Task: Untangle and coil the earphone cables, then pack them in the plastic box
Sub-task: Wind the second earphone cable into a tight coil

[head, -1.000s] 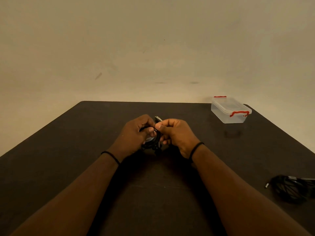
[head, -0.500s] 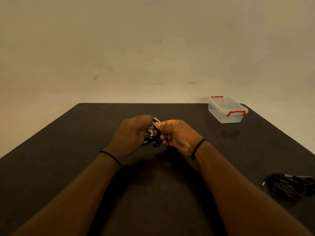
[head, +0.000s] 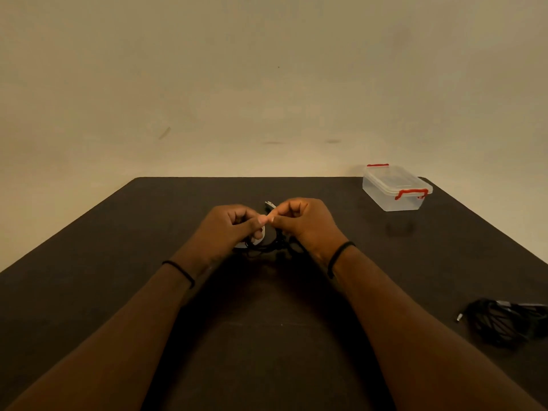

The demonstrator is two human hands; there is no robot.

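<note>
Near right edge, a second cable bundle (head: 501, 323) lies untouched on the table (head: 89, 262). Mid-table, left hand (head: 228, 229) and right hand (head: 305, 223), fingers curled, pinch the black earphone cable (head: 264, 247) — its loops hang under the thumbs, plug end poking away toward the wall. A slack pinch could spring the loops; the plastic box (head: 396, 188), far right, sits lidded — long axis running away rightward.

Both forearms reach forward and converge at the centre. The left hand (head: 229, 228) and right hand (head: 302, 222) meet fingertip to fingertip, fingers curled in a pinching grip.
</note>
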